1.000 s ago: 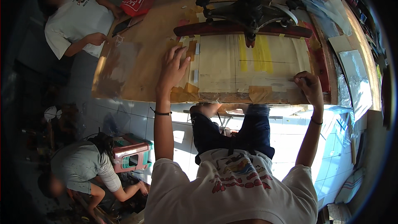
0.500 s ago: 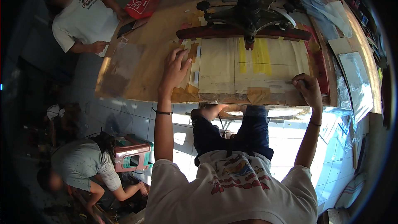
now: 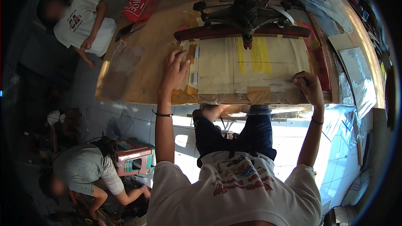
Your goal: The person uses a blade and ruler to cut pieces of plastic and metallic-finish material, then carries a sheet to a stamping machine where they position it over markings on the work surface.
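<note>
A pale cream sheet [image 3: 215, 65] lies flat on the wooden table in front of me, with yellow strips [image 3: 260, 56] and thin dark lines on it. My left hand [image 3: 172, 70] rests beside its left edge, fingers spread over brown tape [image 3: 191, 53] and near small white pieces [image 3: 195, 78]. At the sheet's right side, my right hand [image 3: 308, 88] is closed, fingertips pinched together low over the surface; whatever is between them is too small to make out. Above the sheet's far part stands a dark metal machine [image 3: 248, 16] with a long dark-red bar [image 3: 194, 32].
At the table's [image 3: 138, 73] far left lie a red bag [image 3: 141, 7] and a dark flat object [image 3: 124, 32]. One person [image 3: 86, 25] stands there; another [image 3: 79, 165] bends low near stacked stools [image 3: 135, 160]. Clear plastic sheets [image 3: 356, 75] lie to the right.
The person at the far left has leaned back, drawing a hand away from near the red bag. My view has shifted slightly. Both my hands stay in nearly the same places.
</note>
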Action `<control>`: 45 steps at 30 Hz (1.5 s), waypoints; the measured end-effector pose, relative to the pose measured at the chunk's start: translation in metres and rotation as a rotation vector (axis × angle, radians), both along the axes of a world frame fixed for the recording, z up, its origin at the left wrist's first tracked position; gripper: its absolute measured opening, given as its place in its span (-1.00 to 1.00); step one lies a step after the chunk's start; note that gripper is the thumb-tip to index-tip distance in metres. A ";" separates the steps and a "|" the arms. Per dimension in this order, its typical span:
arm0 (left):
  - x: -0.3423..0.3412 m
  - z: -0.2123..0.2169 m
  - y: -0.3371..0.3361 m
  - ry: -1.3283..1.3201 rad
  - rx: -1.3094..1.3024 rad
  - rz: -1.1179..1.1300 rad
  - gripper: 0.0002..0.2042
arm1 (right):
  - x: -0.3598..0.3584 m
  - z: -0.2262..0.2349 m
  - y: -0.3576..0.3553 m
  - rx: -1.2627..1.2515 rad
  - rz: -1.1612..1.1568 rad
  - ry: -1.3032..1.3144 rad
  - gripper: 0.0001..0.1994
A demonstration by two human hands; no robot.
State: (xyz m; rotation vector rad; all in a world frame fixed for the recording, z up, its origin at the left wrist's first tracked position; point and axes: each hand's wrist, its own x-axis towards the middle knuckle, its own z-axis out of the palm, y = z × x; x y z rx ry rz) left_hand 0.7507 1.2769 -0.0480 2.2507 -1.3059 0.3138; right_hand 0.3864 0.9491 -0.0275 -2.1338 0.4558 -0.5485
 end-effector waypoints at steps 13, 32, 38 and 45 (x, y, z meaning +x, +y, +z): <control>0.005 -0.006 0.001 -0.050 -0.005 0.023 -0.61 | 0.000 -0.004 0.001 0.123 -0.035 0.061 -0.84; 0.032 -0.010 0.003 0.077 0.270 0.323 -0.20 | -0.001 0.000 0.006 0.099 -0.074 0.077 -0.82; 0.027 -0.009 0.000 0.042 0.277 0.322 -0.22 | -0.002 -0.002 0.004 0.035 -0.036 0.026 -0.83; 0.024 -0.008 0.001 0.022 0.249 0.313 -0.26 | -0.003 0.007 0.008 0.018 -0.067 0.074 -0.83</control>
